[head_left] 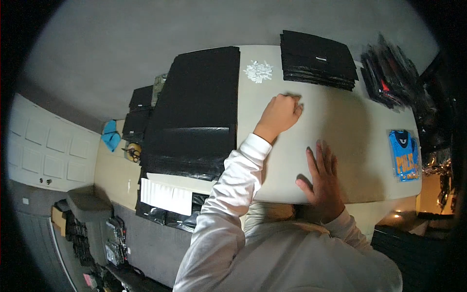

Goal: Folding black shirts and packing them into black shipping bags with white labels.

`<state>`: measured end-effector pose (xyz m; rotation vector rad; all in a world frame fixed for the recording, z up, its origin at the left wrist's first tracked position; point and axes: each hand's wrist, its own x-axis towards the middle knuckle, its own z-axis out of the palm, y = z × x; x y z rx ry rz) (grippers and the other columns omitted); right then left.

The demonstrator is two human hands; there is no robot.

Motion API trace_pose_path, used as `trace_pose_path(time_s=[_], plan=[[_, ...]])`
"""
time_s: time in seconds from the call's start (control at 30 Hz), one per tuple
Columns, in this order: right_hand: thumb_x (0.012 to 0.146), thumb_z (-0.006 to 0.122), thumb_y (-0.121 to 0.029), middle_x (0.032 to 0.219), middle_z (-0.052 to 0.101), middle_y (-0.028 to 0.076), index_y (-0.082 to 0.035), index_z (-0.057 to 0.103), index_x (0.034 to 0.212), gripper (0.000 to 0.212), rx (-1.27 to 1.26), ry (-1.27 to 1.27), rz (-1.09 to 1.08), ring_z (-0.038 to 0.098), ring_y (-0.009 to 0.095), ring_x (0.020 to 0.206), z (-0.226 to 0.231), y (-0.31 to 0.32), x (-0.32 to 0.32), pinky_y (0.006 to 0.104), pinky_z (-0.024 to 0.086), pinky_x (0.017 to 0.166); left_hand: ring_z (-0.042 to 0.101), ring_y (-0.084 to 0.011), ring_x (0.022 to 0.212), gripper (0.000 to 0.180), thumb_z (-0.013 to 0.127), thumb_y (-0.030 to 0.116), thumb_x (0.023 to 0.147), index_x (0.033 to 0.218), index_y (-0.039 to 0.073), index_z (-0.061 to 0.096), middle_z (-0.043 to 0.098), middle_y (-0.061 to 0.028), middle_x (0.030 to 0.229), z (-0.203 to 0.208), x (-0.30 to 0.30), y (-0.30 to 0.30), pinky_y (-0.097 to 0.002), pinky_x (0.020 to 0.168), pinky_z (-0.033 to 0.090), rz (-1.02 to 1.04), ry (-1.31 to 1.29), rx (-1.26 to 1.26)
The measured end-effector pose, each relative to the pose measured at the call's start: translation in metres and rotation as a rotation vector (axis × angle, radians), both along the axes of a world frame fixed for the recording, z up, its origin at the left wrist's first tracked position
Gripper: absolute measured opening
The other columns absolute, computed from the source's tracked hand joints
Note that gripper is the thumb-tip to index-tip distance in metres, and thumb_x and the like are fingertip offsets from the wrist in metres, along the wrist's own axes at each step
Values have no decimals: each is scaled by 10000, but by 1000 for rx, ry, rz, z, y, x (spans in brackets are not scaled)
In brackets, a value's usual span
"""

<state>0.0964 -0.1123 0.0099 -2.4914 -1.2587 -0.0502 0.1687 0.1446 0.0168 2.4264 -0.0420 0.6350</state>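
My left hand [279,116] reaches over the white table [282,165], its fingers curled down near the surface. Whatever those fingers may hold is hidden beneath them. Closer to my body, my right hand [323,177] is spread with the fingers apart and nothing in it, at the table's near edge. Beyond the left hand lies a small heap of white paper slips [259,71]. A stack of folded black plastic packages [318,58] sits to the right of the heap, the top one bearing a small white label.
Large black plastic sheets [194,97] cover the table's left part, with white papers [166,195] at their near end. Clear-bagged dark garments [389,73] are piled at the far right corner. A bagged blue garment [404,155] with orange lettering lies at the right edge.
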Motion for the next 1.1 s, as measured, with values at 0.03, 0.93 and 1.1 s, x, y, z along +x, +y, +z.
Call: trace_pose_path(time_s=[0.03, 0.93, 1.1], plan=[[924, 666, -471, 1648, 270, 264, -23, 432, 1524, 784, -18, 6, -4, 230, 538, 1502, 3, 2, 0, 685, 223, 1176, 721, -418, 794, 310, 651, 215, 918, 1101, -14, 749, 699, -278, 858, 9, -5, 3, -456, 748, 575, 14, 14, 22], [983, 565, -532, 1655, 303, 208, -48, 482, 1517, 725, 99, 10, -31, 193, 451, 1547, -7, -14, 4, 605, 144, 1246, 650, -381, 1188, 262, 702, 264, 962, 1068, 39, 786, 717, -191, 1172, -31, -135, 125, -427, 1122, 483, 488, 41, 271], [993, 544, -537, 1658, 295, 207, -49, 478, 1519, 720, 98, 23, -31, 178, 447, 1552, -6, -16, 4, 608, 131, 1248, 690, -350, 1100, 231, 716, 238, 949, 1020, 31, 788, 745, -154, 1095, -22, -131, 124, -394, 1090, 511, 502, 16, 282]])
